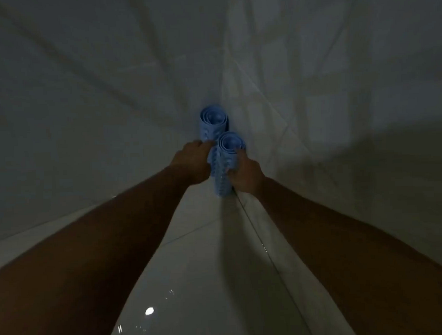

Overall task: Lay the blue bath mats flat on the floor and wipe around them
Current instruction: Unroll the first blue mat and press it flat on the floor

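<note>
- Blue rolled rubber bath mats, far roll [212, 122] and near roll [226, 164], stand upright in the tiled corner.
- My left hand [193, 164] and right hand [245, 175] clasp the near roll between them.

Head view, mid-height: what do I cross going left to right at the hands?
Left wall → left hand → nearer rolled blue mat → right hand → right wall. The farther rolled mat stands behind, overlapping, so I leave it unplaced.

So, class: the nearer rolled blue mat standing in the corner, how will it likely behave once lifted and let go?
The nearer mat is coiled in loose layers, so it is probably floppy and may spring open. Standing on end on glossy floor, it could tip or roll. Both hands, left and right, grip it; probably light.
</note>
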